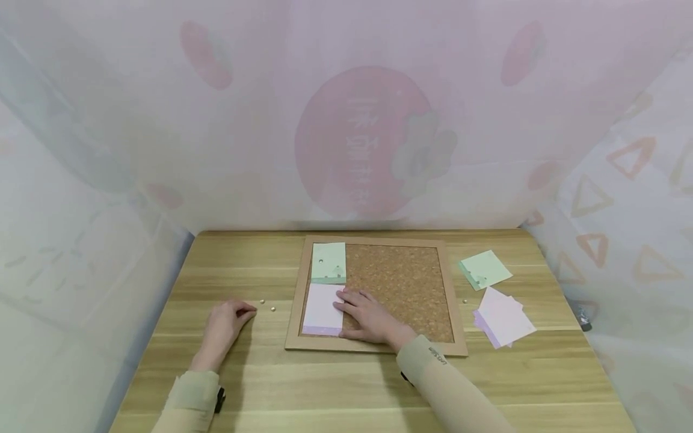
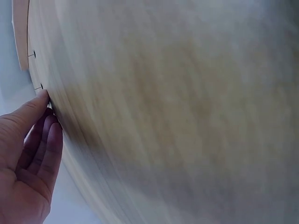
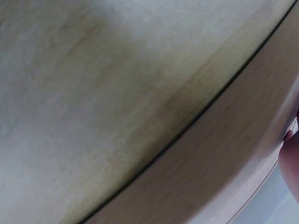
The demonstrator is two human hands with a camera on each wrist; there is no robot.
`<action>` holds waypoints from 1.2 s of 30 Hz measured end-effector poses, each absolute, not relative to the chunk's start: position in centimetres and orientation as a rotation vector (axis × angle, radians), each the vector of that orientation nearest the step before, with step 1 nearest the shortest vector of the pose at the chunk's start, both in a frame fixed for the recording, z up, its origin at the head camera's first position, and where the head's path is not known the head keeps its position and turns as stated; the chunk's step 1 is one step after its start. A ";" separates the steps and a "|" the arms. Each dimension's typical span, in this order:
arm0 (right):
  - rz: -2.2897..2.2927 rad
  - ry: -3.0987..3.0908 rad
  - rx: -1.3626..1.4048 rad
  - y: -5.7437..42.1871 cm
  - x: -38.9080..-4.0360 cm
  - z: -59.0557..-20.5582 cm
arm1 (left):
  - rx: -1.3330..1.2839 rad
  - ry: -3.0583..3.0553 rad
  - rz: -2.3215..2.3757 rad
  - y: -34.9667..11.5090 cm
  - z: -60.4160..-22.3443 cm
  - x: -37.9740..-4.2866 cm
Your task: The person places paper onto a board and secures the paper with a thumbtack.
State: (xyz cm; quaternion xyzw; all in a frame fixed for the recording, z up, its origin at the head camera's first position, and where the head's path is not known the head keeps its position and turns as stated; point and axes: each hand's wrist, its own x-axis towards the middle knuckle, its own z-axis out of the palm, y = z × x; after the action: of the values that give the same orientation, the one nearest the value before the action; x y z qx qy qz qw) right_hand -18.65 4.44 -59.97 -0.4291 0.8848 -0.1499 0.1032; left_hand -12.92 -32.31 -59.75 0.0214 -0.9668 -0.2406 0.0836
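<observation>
My right hand (image 1: 370,317) rests over the cork board (image 1: 400,288), its fingertips on the right edge of a white note with a purple strip (image 1: 323,307). Above that note on the board lies a pale green note (image 1: 328,261) bearing a small round tack head (image 1: 320,261). To the left of the board my left hand (image 1: 227,325) is down at the tabletop, thumb and fingertips pinching a thumbtack that they mostly hide. Just past those fingertips sit two loose thumbtacks (image 1: 273,309), points up in the left wrist view. Only a sliver of the right hand (image 3: 290,158) shows in the right wrist view.
Right of the board are another green note (image 1: 485,269) and overlapping purple-striped notes (image 1: 506,316). One more tack (image 1: 464,301) lies close to the board's right frame. The wooden table (image 1: 325,391) is bounded at the back and sides by printed curtains (image 1: 260,150).
</observation>
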 end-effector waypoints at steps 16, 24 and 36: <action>-0.422 2.611 -1.234 4.4 -18.5 -60.0 | 0.176 -2.917 -0.810 -32.6 -59.5 -12.7; -0.419 2.614 -1.240 4.5 -18.5 -60.0 | 0.204 -2.939 -0.761 -32.6 -59.5 -12.7; -0.439 2.614 -1.235 4.5 -18.6 -60.2 | 0.324 -2.916 -0.977 -33.1 -59.6 -12.5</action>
State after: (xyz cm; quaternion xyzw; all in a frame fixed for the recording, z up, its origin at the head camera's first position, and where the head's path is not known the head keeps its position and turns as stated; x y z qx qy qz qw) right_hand -18.61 4.51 -60.16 -0.4198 0.8887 -0.1492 0.1085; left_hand -12.47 -33.11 -59.63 0.1049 -0.9427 -0.3158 0.0244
